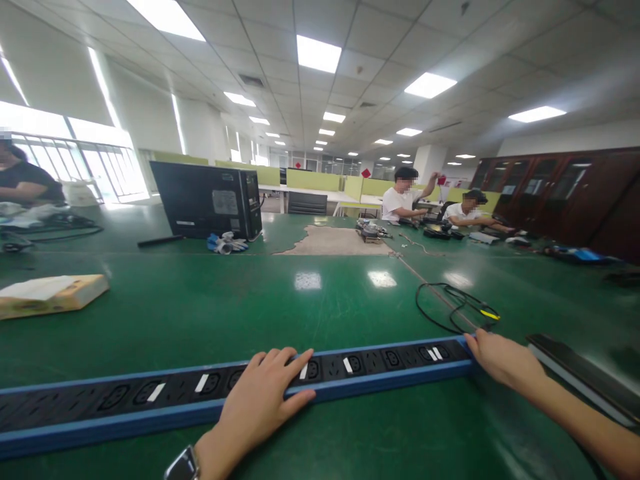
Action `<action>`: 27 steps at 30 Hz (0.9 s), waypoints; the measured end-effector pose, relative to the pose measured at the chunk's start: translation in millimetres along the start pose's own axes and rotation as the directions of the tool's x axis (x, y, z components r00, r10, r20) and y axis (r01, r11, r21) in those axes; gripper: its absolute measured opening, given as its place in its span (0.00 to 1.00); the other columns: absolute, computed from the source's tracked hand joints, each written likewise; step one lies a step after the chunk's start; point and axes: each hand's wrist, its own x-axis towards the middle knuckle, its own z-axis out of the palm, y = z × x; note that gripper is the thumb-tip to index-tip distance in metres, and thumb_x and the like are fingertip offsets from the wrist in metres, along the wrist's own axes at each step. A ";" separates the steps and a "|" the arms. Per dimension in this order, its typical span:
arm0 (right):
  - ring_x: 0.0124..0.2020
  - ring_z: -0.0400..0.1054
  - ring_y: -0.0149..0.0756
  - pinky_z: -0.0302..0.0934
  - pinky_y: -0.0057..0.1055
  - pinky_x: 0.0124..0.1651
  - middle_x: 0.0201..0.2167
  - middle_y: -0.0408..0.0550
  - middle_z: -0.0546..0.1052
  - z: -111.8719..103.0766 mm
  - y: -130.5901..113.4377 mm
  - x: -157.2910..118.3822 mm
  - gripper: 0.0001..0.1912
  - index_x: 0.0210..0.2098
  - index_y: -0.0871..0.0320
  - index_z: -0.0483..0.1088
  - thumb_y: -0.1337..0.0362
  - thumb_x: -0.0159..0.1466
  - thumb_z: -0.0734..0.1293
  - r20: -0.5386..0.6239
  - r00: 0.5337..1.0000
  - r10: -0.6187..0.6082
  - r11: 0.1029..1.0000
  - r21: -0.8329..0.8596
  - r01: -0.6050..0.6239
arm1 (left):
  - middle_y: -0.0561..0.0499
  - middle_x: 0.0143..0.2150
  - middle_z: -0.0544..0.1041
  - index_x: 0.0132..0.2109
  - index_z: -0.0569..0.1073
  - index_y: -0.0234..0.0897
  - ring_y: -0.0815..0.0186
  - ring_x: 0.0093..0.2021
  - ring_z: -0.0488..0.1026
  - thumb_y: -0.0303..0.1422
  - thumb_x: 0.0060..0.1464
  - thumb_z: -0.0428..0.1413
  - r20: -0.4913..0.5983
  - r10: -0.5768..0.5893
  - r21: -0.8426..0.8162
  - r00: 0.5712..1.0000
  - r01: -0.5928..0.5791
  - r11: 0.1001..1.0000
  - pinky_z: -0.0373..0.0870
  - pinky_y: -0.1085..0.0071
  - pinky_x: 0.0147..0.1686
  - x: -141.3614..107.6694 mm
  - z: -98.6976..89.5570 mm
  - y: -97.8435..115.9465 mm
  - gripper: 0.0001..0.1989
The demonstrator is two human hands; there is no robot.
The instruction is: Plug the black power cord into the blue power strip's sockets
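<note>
A long blue power strip [390, 383] with black sockets and small white labels lies across the green table near its front. My left hand [265, 393] rests over the middle of the strip, its fingers spread on the sockets and the thumb along the near edge. A watch [183, 465] is on that wrist. At the strip's right end, my right hand [503, 357] has its fingers bent round the end piece, some of them hidden behind it.
A black computer case [207, 203] stands at the back left, beside blue-white gloves [227, 243]. A tissue pack [55, 295] lies left. A looped black cable [450, 308] and a dark flat object [585, 373] lie right. Several people sit farther off.
</note>
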 end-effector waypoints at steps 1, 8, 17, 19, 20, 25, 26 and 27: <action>0.42 0.74 0.56 0.63 0.50 0.44 0.36 0.62 0.78 1.0 0.2 -1.3 0.29 0.39 0.60 0.67 0.50 0.68 0.43 0.012 1.000 0.023 0.999 0.038 -0.024 | 0.46 0.56 0.71 0.65 0.61 0.53 0.54 0.54 0.67 0.51 0.58 0.49 0.008 0.001 -0.001 1.000 -0.001 1.000 0.58 0.53 0.56 0.2 -0.9 0.6 0.29; 0.45 0.73 0.55 0.62 0.48 0.46 0.41 0.63 0.78 -38.5 -15.8 -1.7 0.29 0.40 0.61 0.71 0.50 0.68 0.47 0.058 0.997 0.045 0.999 0.019 -0.046 | 0.45 0.57 0.70 0.66 0.59 0.52 0.51 0.54 0.66 0.51 0.59 0.46 0.043 0.016 0.034 0.999 -0.017 0.999 0.58 0.51 0.55 2.1 -2.9 1.8 0.30; 0.47 0.72 0.54 0.61 0.49 0.49 0.41 0.60 0.78 -43.7 -46.6 0.2 0.31 0.35 0.59 0.75 0.49 0.67 0.47 0.110 0.992 -0.060 0.996 0.072 0.052 | 0.45 0.56 0.71 0.66 0.59 0.51 0.51 0.53 0.67 0.52 0.59 0.45 0.006 0.035 0.042 0.999 -0.035 0.998 0.59 0.53 0.54 -1.7 -0.3 1.1 0.30; 0.47 0.72 0.55 0.61 0.50 0.49 0.42 0.61 0.78 -38.4 -42.0 2.1 0.31 0.36 0.59 0.75 0.50 0.68 0.46 0.091 0.995 -0.033 0.997 0.075 0.026 | 0.45 0.56 0.71 0.66 0.59 0.51 0.51 0.53 0.66 0.52 0.60 0.45 -0.003 0.037 0.052 0.999 -0.036 0.998 0.59 0.53 0.54 -2.2 0.1 1.4 0.30; 0.47 0.72 0.55 0.61 0.50 0.49 0.42 0.61 0.78 -37.4 -40.3 2.5 0.32 0.37 0.59 0.75 0.50 0.68 0.45 0.078 0.997 -0.019 0.997 0.074 0.013 | 0.45 0.56 0.71 0.66 0.59 0.51 0.51 0.53 0.66 0.52 0.60 0.45 -0.005 0.036 0.056 0.999 -0.035 0.998 0.59 0.52 0.54 -2.4 0.3 1.6 0.30; 0.44 0.73 0.56 0.63 0.51 0.46 0.40 0.62 0.78 -39.7 -46.0 -4.1 0.30 0.39 0.61 0.73 0.50 0.68 0.46 0.024 0.998 -0.056 0.998 -0.020 0.057 | 0.45 0.56 0.71 0.66 0.59 0.51 0.51 0.53 0.67 0.52 0.60 0.45 0.002 0.031 0.056 1.000 -0.031 0.998 0.59 0.52 0.54 -2.2 -0.1 2.4 0.30; 0.43 0.73 0.56 0.63 0.51 0.45 0.39 0.63 0.78 -40.1 -49.3 -6.1 0.29 0.39 0.61 0.72 0.50 0.68 0.46 0.008 0.997 -0.073 0.996 -0.047 0.074 | 0.45 0.56 0.70 0.66 0.59 0.51 0.51 0.53 0.67 0.52 0.60 0.45 0.002 0.027 0.056 1.000 -0.028 0.998 0.59 0.53 0.54 -2.0 -0.4 2.7 0.30; 0.43 0.73 0.56 0.63 0.51 0.45 0.39 0.63 0.78 -40.4 -52.5 -7.6 0.29 0.40 0.62 0.72 0.51 0.68 0.47 -0.003 0.997 -0.080 0.995 -0.061 0.080 | 0.45 0.56 0.71 0.66 0.59 0.51 0.51 0.53 0.67 0.52 0.59 0.45 0.004 0.023 0.058 1.000 -0.023 0.998 0.59 0.53 0.54 -1.9 -0.8 3.0 0.30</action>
